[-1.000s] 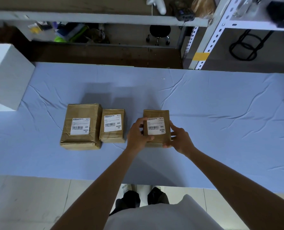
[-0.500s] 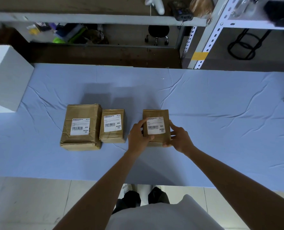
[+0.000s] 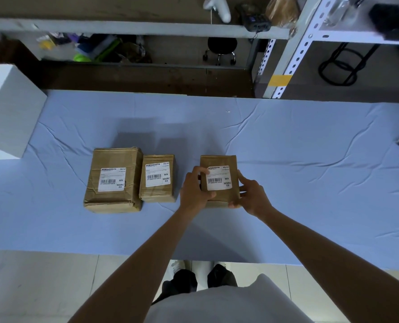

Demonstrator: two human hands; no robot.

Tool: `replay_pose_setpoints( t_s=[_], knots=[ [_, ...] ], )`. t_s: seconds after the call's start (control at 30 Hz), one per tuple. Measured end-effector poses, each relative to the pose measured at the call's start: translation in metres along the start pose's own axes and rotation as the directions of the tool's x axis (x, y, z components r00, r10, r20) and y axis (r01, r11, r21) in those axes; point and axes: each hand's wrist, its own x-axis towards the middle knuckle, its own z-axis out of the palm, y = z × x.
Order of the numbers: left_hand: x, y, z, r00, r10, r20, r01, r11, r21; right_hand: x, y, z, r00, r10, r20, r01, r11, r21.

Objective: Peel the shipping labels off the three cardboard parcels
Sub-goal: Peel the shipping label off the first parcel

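Three brown, crumpled cardboard parcels lie on your blue tabletop (image 3: 310, 183), each with a white barcode label on top. The large parcel (image 3: 114, 180) and middle parcel (image 3: 157, 178) touch; the right parcel (image 3: 218, 160) lies apart. Your left hand (image 3: 194, 192) grips its left edge, a fingertip on its label (image 3: 218, 180), and your right hand (image 3: 252, 194) grips its right edge.
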Motion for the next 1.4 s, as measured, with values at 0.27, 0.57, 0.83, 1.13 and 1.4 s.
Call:
replay_pose_setpoints(
  t_s=[0.27,0.57,0.83,1.13,1.4],
  knots=[
    [-0.010,-0.005,0.004,0.999,0.011,-0.042,-0.013,0.998,-0.058,0.001,0.002,0.000,1.000,-0.006,0.001,0.006,1.000,-0.005],
    [-0.009,-0.002,0.002,0.998,0.021,-0.060,-0.021,1.000,0.009,0.003,0.003,0.002,1.000,0.005,0.001,-0.005,1.000,-0.014],
    [-0.010,-0.001,-0.002,0.999,0.010,-0.031,-0.012,0.998,-0.058,0.002,0.002,0.002,1.000,0.006,-0.005,-0.006,1.000,-0.011],
    [0.003,0.003,-0.012,0.993,0.017,-0.117,-0.025,0.997,-0.071,0.002,0.001,0.003,1.000,0.013,0.011,-0.013,0.998,-0.065],
    [0.018,0.017,-0.011,0.984,0.042,-0.176,-0.026,0.996,0.090,0.003,-0.003,0.005,1.000,-0.011,0.000,0.010,0.983,-0.184]
  ],
)
